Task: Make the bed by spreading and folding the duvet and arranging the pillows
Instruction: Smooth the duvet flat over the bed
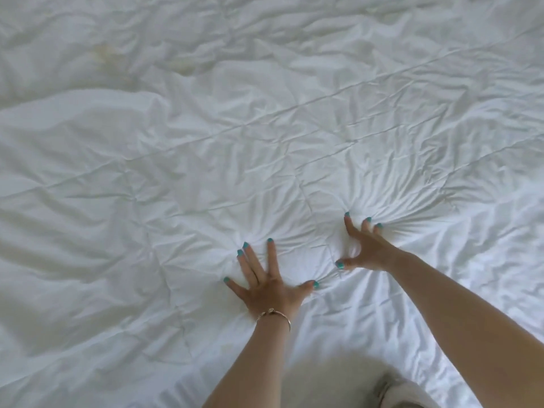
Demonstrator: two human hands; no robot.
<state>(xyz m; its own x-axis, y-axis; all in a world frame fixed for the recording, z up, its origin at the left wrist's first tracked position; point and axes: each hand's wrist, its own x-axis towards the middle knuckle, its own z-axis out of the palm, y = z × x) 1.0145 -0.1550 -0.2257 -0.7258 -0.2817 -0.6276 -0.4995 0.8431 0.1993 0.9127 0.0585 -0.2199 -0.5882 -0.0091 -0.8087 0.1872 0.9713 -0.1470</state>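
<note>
A white, wrinkled duvet [265, 128] fills nearly the whole head view, spread flat across the bed, with faint stitched lines crossing it and soft folds bunched toward ten o'clock. Two bare forearms reach in from the bottom edge, toward twelve o'clock. The left hand [266, 285], just below the centre of the view, lies palm-down on the duvet with its fingers straight and fanned wide, pressing into the cloth; it holds nothing. Creases spread out from under it like rays. A thin gold bracelet [275, 316] circles the left wrist. The right hand [363, 248], toward four o'clock from centre and a little farther up the bed than the left, stands arched on its fingertips [348, 215], thumb spread out to the side; the tips dig into the duvet and draw tight creases toward them, yet no fabric is pinched or gathered inside the hand. The nails on both hands are painted teal. The two hands are near each other but apart. At six o'clock, between the forearms, a blurred pale shape shows; what it is cannot be told.
</note>
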